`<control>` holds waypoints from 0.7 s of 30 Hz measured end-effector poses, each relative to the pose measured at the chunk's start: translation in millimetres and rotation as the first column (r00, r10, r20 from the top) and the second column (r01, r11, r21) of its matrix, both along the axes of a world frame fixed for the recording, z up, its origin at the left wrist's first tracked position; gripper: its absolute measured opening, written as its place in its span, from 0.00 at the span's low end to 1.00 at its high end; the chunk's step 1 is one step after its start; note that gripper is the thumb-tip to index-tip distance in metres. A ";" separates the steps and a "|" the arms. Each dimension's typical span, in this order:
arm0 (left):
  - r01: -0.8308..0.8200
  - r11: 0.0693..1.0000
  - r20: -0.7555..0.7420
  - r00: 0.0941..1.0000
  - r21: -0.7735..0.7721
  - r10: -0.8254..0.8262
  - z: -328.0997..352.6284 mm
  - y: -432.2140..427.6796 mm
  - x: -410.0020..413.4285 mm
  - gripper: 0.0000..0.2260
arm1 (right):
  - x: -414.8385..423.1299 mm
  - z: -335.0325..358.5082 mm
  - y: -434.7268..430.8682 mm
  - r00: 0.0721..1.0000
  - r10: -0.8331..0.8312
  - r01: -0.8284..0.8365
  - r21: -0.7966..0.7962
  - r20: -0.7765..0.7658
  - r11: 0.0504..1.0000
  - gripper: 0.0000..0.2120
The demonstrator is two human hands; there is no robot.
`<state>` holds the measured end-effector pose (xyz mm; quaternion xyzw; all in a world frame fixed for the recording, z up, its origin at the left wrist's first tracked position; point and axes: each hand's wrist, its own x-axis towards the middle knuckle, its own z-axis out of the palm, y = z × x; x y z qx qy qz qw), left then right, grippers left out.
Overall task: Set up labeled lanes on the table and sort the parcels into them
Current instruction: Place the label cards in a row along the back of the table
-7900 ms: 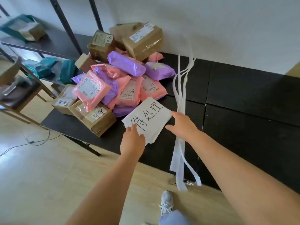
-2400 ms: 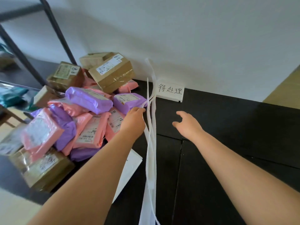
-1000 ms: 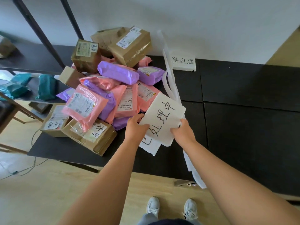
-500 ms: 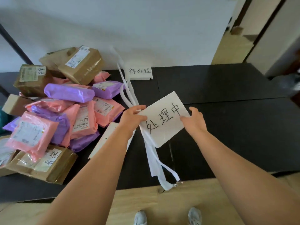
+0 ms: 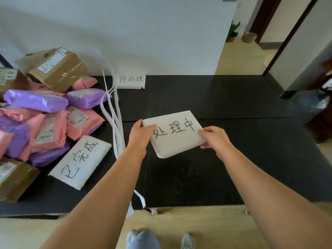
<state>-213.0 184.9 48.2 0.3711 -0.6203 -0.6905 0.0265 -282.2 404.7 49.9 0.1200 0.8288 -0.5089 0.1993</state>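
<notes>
Near left on the black surface (image 5: pixel 233 159), the 已完成 card (image 5: pixel 80 162) lies flat, apparently unplaced. Over the middle, the left hand (image 5: pixel 142 133) and right hand (image 5: pixel 214 139) each keep a pinching grip on one end of the 处理中 card (image 5: pixel 177 139). The white strips (image 5: pixel 115 126) lie bunched and the parcels (image 5: pixel 45 119) are piled unsorted at left. Only the 待处理 card (image 5: pixel 132 80) stands at the far wall.

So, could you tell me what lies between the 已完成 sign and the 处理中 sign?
Head view: white strips run between the 已完成 sign and 处理中 sign, beside the left hand.
</notes>
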 end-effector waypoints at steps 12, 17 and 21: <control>0.215 0.961 0.067 0.976 -0.172 -0.206 -4.9 2.9 -45.6 0.23 | -47.9 -9.8 -15.3 0.976 -0.216 0.215 -0.033 -0.029 0.976 0.15; 0.239 0.940 0.103 0.970 -0.243 -0.220 -10.9 -8.7 -77.4 0.25 | -67.8 -16.9 -20.3 0.984 -0.162 0.165 0.047 -0.069 0.985 0.16; 0.172 0.936 0.145 0.981 -0.307 -0.132 -19.0 -8.8 -111.8 0.22 | -99.8 -23.5 -20.2 0.990 -0.114 0.122 0.109 -0.082 0.986 0.16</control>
